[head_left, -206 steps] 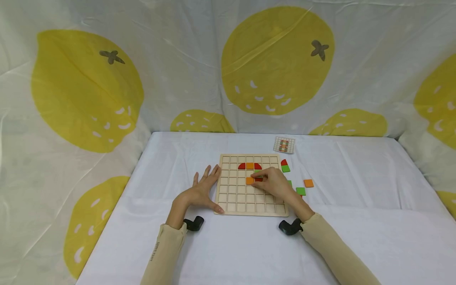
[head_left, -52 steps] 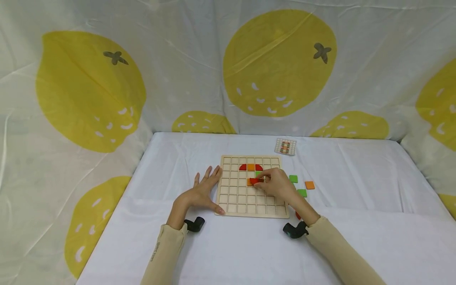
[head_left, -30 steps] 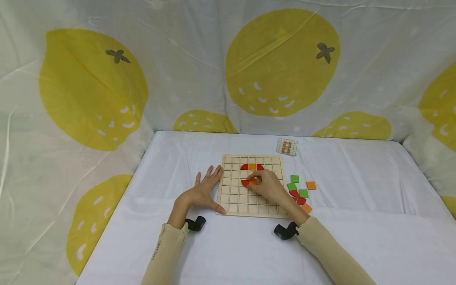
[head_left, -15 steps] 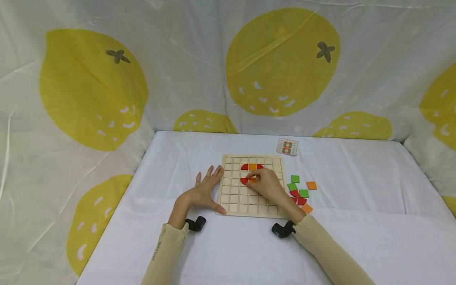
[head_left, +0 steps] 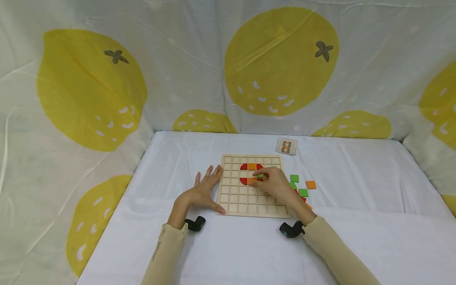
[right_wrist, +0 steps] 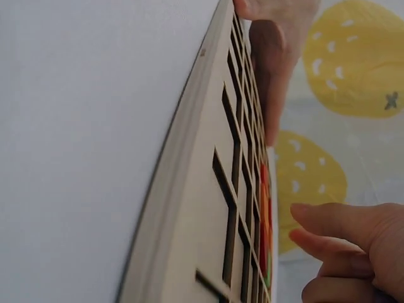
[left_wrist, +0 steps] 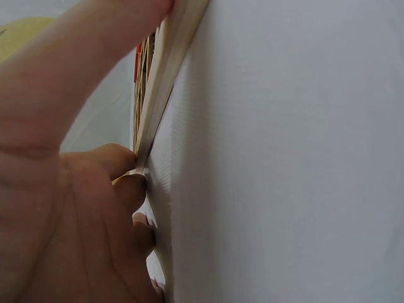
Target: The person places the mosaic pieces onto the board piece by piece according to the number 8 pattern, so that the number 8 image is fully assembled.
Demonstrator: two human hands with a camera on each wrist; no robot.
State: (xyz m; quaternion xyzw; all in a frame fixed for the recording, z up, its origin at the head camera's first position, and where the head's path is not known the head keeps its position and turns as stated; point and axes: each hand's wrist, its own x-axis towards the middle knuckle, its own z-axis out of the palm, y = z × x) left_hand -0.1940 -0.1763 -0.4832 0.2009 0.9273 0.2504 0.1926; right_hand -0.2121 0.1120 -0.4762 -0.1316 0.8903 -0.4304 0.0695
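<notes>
A wooden grid board (head_left: 233, 198) lies on the white cloth. My left hand (head_left: 199, 194) has its fingers spread, thumb at the near left corner and fingertips along the left edge. My right hand (head_left: 276, 184) hovers over the board with thumb and index fingertip a little apart; the right wrist view shows no tile between these fingertips (right_wrist: 303, 214). Below the fingertips, a red rounded tile (head_left: 244, 181) sits left of an orange square tile (head_left: 251, 181). Farther up is a row of red (head_left: 244, 166), orange (head_left: 252, 166) and red tiles. A green tile (head_left: 260, 176) is partly hidden by the right hand.
Right of the board lie loose tiles: green squares (head_left: 294, 178), an orange square (head_left: 311, 185), and red pieces partly covered by the right forearm. A small pattern card (head_left: 286, 146) lies behind the board's far right corner. Lemon-printed cloth (head_left: 281, 59) hangs behind.
The red rounded tile pinched by the right hand now lies in the cell left of the orange one. The right hand has let go and shifted right. The left hand stayed put.
</notes>
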